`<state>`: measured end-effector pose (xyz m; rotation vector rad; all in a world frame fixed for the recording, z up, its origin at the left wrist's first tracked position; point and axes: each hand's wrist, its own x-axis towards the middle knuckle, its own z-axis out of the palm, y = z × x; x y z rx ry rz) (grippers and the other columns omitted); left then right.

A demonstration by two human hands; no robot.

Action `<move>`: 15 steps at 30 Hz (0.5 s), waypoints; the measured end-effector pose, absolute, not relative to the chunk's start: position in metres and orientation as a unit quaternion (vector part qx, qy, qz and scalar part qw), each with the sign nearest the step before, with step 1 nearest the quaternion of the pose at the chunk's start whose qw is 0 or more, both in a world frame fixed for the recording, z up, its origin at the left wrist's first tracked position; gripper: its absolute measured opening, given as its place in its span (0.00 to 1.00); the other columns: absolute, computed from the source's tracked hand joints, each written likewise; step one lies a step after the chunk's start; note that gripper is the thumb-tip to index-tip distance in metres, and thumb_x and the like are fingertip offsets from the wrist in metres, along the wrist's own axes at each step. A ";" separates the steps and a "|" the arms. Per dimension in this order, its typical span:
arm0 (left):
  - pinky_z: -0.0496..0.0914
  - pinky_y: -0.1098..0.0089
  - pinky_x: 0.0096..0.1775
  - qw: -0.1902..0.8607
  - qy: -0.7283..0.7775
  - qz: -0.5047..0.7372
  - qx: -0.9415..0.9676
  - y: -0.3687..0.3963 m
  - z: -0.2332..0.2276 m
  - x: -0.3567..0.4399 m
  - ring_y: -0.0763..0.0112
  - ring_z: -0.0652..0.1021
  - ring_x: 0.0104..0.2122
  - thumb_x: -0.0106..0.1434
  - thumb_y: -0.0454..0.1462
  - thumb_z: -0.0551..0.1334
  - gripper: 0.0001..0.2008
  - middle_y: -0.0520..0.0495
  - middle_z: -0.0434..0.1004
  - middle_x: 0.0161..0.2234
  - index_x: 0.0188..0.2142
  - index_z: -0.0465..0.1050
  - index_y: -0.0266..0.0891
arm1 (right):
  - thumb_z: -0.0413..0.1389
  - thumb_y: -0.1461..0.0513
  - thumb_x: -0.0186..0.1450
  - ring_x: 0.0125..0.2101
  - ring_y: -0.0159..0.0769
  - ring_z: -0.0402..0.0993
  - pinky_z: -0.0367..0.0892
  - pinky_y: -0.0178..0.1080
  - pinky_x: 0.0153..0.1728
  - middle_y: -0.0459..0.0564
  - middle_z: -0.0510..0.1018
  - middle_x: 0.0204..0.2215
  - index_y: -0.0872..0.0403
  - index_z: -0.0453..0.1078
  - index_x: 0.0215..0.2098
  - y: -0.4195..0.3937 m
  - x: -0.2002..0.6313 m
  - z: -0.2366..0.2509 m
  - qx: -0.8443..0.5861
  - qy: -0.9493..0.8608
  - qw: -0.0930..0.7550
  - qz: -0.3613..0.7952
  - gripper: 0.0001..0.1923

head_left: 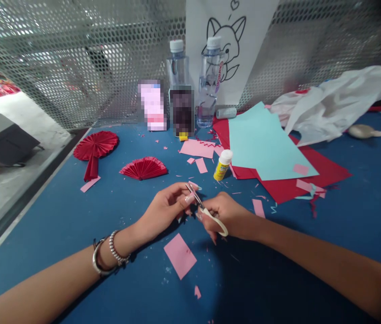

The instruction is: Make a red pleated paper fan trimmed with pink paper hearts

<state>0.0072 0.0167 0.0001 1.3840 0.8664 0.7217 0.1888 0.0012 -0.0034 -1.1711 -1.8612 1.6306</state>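
My left hand (170, 203) pinches a small pink piece of paper (193, 185), mostly hidden by the fingers. Through the handle of a pair of scissors (217, 222) go the fingers of my right hand (234, 215). The scissor blades point up and left, right at my left fingertips and the pink piece. Whether the blades are parted is hard to see. Nearer to me lies a pink paper rectangle (180, 256) on the blue table. Just beyond my hands stands a yellow glue stick (221, 168) with a white cap.
At left lie a round red pleated fan (97, 145) and a half-round one (144, 168). Light blue paper (261, 144) overlaps red paper (328, 167) at right, beside a white plastic bag (325, 108). Two bottles (207, 99) and two blurred screens (182, 110) stand by the mesh panel.
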 end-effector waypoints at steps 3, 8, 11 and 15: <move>0.61 0.77 0.23 0.582 0.400 0.330 0.626 0.012 -0.001 0.009 0.78 0.66 0.22 0.64 0.43 0.55 0.10 0.54 0.65 0.23 0.35 0.62 0.37 | 0.52 0.65 0.54 0.12 0.23 0.61 0.57 0.27 0.12 0.42 0.71 0.13 0.56 0.64 0.19 0.000 0.186 -0.003 -0.426 -0.654 0.205 0.590 0.07; 0.62 0.75 0.31 0.461 0.418 0.325 0.712 0.004 0.000 0.008 0.77 0.68 0.26 0.67 0.40 0.49 0.13 0.53 0.67 0.25 0.30 0.64 0.37 | 0.52 0.66 0.53 0.12 0.23 0.62 0.57 0.26 0.12 0.41 0.70 0.13 0.56 0.62 0.19 -0.002 0.180 -0.001 -0.428 -0.650 0.225 0.586 0.06; 0.62 0.75 0.31 0.438 0.423 0.332 0.721 0.003 0.002 0.007 0.77 0.67 0.26 0.67 0.39 0.48 0.13 0.53 0.66 0.26 0.30 0.64 0.37 | 0.52 0.66 0.54 0.12 0.22 0.61 0.56 0.25 0.12 0.41 0.70 0.13 0.56 0.62 0.19 -0.003 0.179 -0.001 -0.428 -0.642 0.226 0.594 0.06; 0.62 0.75 0.31 0.427 0.432 0.326 0.724 0.005 0.006 0.007 0.76 0.67 0.26 0.67 0.39 0.49 0.13 0.53 0.65 0.25 0.29 0.64 0.37 | 0.52 0.65 0.54 0.12 0.24 0.63 0.57 0.26 0.12 0.42 0.71 0.13 0.56 0.65 0.21 -0.002 0.181 -0.003 -0.429 -0.636 0.213 0.605 0.05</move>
